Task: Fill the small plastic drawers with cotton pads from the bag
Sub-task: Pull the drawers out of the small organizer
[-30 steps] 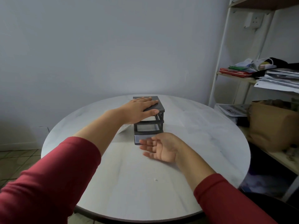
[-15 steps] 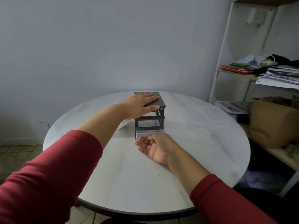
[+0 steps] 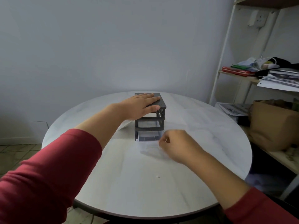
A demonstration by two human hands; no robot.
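Head view shows a round white table (image 3: 145, 183) with a small dark grey drawer unit (image 3: 161, 103) that stands upright near the far middle of it. The left hand (image 3: 139, 105) lies flat on the top of the unit, the fingers straight and close together, and the thumb reaches over the front edge. The bottom drawer (image 3: 148, 143), of clear plastic, sticks partly out of the unit toward the person and rests on the table. The right hand (image 3: 176, 146) is at the front right corner of this drawer. Its fingers are curled and the thumb seems to pinch the drawer's edge, although the hand is a little blurred. I cannot tell what lies inside the drawer, and I cannot tell if the two upper slots hold drawers. A pale thin thing (image 3: 124, 126) shows on the table just left of the unit, under the left wrist; it could be the bag, but it is mostly hidden. Both arms wear red sleeves (image 3: 48, 175). On the right side a white shelf rack (image 3: 226, 50) stands against the wall, and it carries a pile of papers (image 3: 281, 78) and a red book (image 3: 236, 72). A brown paper bag (image 3: 271, 126) sits on the lower shelf, near the table's right edge.
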